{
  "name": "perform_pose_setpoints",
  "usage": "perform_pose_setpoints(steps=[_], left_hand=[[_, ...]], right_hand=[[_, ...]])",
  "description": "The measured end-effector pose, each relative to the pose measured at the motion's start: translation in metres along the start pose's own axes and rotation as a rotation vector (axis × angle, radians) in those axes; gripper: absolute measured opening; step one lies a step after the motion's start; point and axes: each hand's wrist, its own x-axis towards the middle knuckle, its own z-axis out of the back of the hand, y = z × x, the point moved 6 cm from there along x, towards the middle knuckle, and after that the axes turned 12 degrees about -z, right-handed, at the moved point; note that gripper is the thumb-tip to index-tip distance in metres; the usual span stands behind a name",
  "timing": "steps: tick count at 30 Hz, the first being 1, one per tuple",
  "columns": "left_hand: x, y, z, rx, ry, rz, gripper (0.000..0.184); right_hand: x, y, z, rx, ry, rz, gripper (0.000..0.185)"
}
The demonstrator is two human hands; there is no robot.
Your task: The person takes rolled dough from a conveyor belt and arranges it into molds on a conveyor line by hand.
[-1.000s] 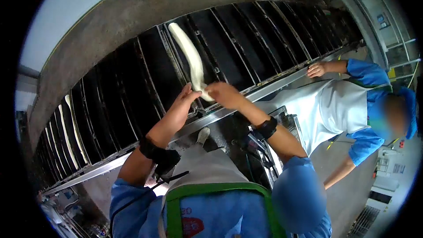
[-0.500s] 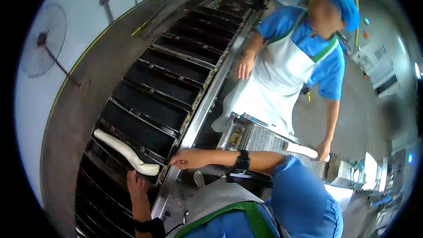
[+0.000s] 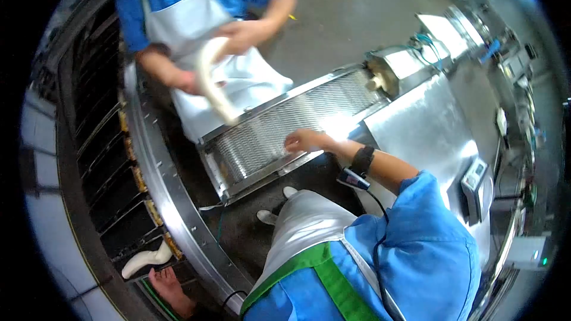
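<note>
A white dough strip [image 3: 146, 259] lies bent in a black tray of the tray line [image 3: 113, 214], at the lower left. Just beside it is my left hand [image 3: 171, 290], fingers spread, holding nothing. My right hand [image 3: 306, 141] hovers at the near edge of the metal mesh conveyor [image 3: 279, 126], its fingers partly curled and blurred, with nothing visible in them. Across the conveyor a co-worker in a white apron [image 3: 178, 21] holds another dough strip [image 3: 208, 77] with both hands. At the conveyor's far end a short dough piece [image 3: 375, 83] emerges from a machine.
A steel table [image 3: 416, 119] stands right of the conveyor, with a digital scale [image 3: 474, 181] on its edge. A curved metal rail [image 3: 172, 202] runs between the trays and me. Machinery [image 3: 431, 47] stands at the back right.
The view has swung right. My right hand has left the tray edge for the mesh conveyor, while my left stays by the dough. The co-worker has lifted a strip off the mesh.
</note>
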Motion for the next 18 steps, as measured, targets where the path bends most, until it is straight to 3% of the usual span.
perform_pose_setpoints(steps=[2,4,6,7,8,10,14,17,18], left_hand=[[0.007,0.003,0.009,-0.029,-0.016,-0.001,0.039],[0.022,0.012,0.021,-0.007,0.037,0.002,0.04],[0.027,0.018,0.03,-0.004,-0.011,0.013,0.043],[0.014,0.007,0.016,0.133,0.262,-0.27,0.042],[-0.009,-0.004,0.007,0.283,0.502,-0.556,0.042],[-0.065,-0.017,-0.027,0.482,0.586,-0.643,0.042],[-0.091,-0.027,-0.046,0.338,0.463,-0.537,0.035],[-0.051,-0.008,-0.017,0.096,0.419,-0.375,0.033],[-0.04,-0.006,-0.012,0.013,0.302,-0.281,0.031]], right_hand=[[-0.017,-0.074,0.022,-0.043,-0.162,0.041,0.029],[-0.022,-0.157,0.049,-0.077,-0.415,-0.183,0.027],[-0.055,-0.207,0.087,0.252,-0.659,-0.336,0.025],[-0.056,-0.241,0.106,0.135,-0.792,-0.486,0.023],[-0.051,-0.256,0.121,-0.067,-0.762,-0.564,0.022],[-0.044,-0.286,0.148,-0.488,-0.687,-0.702,0.021],[-0.028,-0.34,0.172,-0.641,-0.552,-0.975,0.048],[-0.023,-0.347,0.171,-0.677,-0.565,-0.927,0.034],[-0.023,-0.352,0.17,-0.673,-0.578,-0.841,0.029]])
